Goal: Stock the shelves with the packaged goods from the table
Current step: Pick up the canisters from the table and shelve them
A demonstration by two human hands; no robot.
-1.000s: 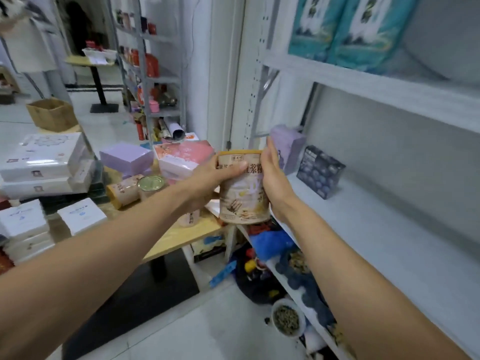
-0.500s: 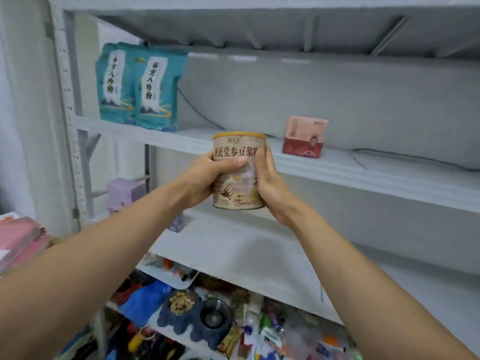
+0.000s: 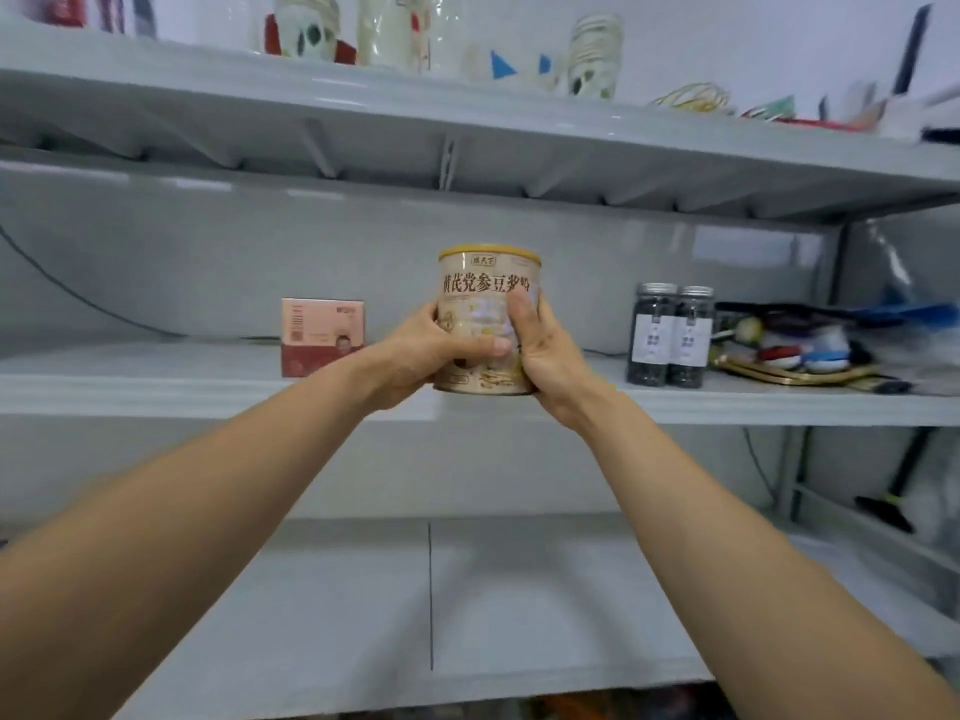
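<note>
Tin (image 3: pixel 488 324) of soy milk powder sits in both my hands, upright, at the front edge of the middle shelf (image 3: pixel 156 376). I cannot tell if its base already touches the board. My left hand (image 3: pixel 421 356) wraps the tin's left side with the thumb across the front, and my right hand (image 3: pixel 545 356) grasps the right side, so the fingers of both are curled round it.

To do this step well, I think I should put the base flat on the shelf first, then push the tin a little deeper from the edge so it cannot tip off. The printed face should stay toward me. On the same shelf a pink box (image 3: pixel 322 337) stands toward the left end and two dark jars (image 3: pixel 667 335) toward the right end, both apart from the tin, so the free place between them looks enough. I would let go one hand at a time, only when the tin stands steady.

The tin's label reads 黄芪党参豆浆粉; my right fingers partly cover the last character. A small logo above it is too small to read. The box shows a code square, and the jars carry white labels, but their text is unreadable.
</note>
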